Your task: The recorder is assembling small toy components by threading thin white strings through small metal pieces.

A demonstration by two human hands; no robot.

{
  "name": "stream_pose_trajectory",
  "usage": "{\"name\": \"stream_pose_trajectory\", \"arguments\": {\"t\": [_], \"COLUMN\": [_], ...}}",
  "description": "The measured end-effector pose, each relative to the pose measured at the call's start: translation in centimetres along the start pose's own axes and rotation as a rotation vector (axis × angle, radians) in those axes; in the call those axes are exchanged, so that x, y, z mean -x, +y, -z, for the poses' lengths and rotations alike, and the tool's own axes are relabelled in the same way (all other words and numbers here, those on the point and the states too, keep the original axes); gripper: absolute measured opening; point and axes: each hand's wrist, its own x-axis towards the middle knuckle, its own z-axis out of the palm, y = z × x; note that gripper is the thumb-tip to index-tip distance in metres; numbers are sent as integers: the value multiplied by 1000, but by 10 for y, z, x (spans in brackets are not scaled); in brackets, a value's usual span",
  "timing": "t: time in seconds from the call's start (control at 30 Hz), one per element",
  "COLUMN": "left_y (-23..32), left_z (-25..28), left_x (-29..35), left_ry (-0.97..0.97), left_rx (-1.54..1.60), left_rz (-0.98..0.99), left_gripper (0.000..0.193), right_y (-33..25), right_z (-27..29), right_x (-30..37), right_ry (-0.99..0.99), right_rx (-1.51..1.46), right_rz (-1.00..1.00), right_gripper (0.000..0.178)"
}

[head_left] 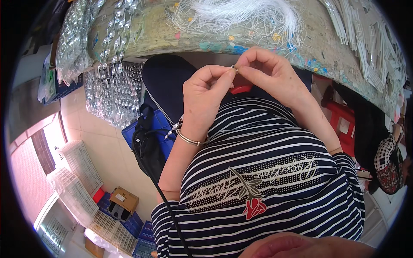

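Note:
Above my lap, in front of the table edge, my left hand (206, 92) and my right hand (273, 77) meet at the fingertips. Pinched between the thumbs and index fingers of both is a tiny shiny metal piece (235, 69), partly ring-like; its exact kind is too small to make out. The fingers cover much of it. A bangle (191, 139) circles my left wrist. Beyond the hands, a loose bundle of white threads (249, 17) lies on the worn, paint-spotted table (165, 36), touched by neither hand.
Strands of twisted silver ornaments (114, 38) hang over the table's left edge beside clear plastic bags (73, 51). White strips (365, 56) lie at the right. Stacked crates (75, 195) and a cardboard box (124, 197) stand lower left. A red stool (342, 120) and another person (387, 172) are at right.

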Motion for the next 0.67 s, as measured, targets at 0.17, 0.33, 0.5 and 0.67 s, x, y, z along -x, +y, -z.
{"name": "stream_pose_trajectory", "arguments": {"t": [0.17,0.33,0.5,0.67], "left_y": [-4,2,3,1], "left_z": [0,-1,-1,3], "left_x": [0,0,0,0], "left_ry": [6,10,-1,-14], "left_rx": [-111,-29,-38,-28], "left_rz": [-15,36,34,33], "left_gripper": [7,13,13,14], "right_y": [0,-2,-1,2], "right_z": [0,0,1,11], "right_x": [-1,-1,-2,-7], "right_ry": [7,11,44,-69], "right_rx": [0,-25,25,-144], "right_rz": [-26,27,60,73], "right_gripper": [8,10,12,15]}}
